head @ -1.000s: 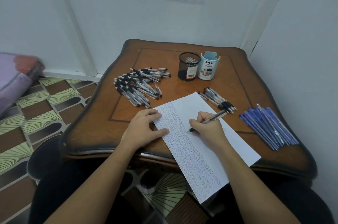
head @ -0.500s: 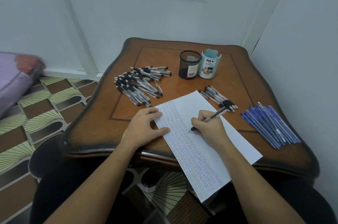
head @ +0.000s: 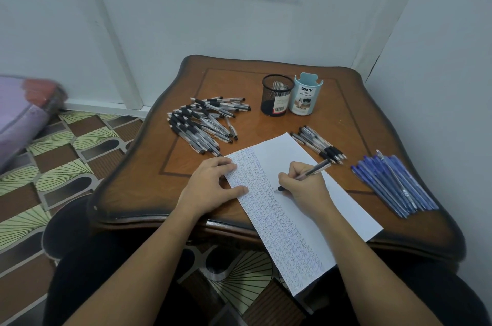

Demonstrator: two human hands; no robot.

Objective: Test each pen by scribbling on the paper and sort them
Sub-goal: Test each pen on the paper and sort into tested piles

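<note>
Right hand point(head: 303, 188) pinches pen point(head: 315, 169), tip on paper point(head: 286, 151) beside scribble column. Left hand point(head: 210, 187) spread flat, pressing paper's left edge. Risks: paper overhangs table point(head: 239, 78) edge, likely slides if left hand lifts; new mark lost among old scribbles, pen mis-sorted.

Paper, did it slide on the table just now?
No. The paper keeps its far corner beside the small group of black-grip pens, and the left hand presses it.

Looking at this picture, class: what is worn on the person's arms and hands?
Nothing shows: the left hand and right hand are bare, without gloves, rings or a watch; the left forearm and right forearm are uncovered, no sleeve in view.
</note>
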